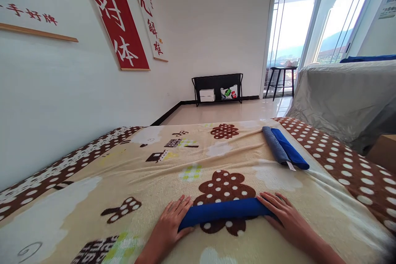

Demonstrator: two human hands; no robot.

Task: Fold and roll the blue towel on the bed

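Observation:
A blue cloth rolled into a long, narrow tube (221,210) lies crosswise on the patterned blanket (154,185) in front of me. My left hand (173,222) holds its left end, fingers over the far side and thumb along the near side. At the other end, my right hand (283,218) grips the roll in the same way. Farther off to the right, a grey-blue rolled cloth (276,146) with a white tag (291,166) lies against a second blue rolled cloth (290,148).
Brown polka-dot borders (349,165) edge the blanket. Beyond its far edge, a black rack (217,87) stands by the wall. A grey sheet (343,90) covers something large at right, near a black stool (282,76) and a cardboard box (383,152). Banners (119,20) hang at left.

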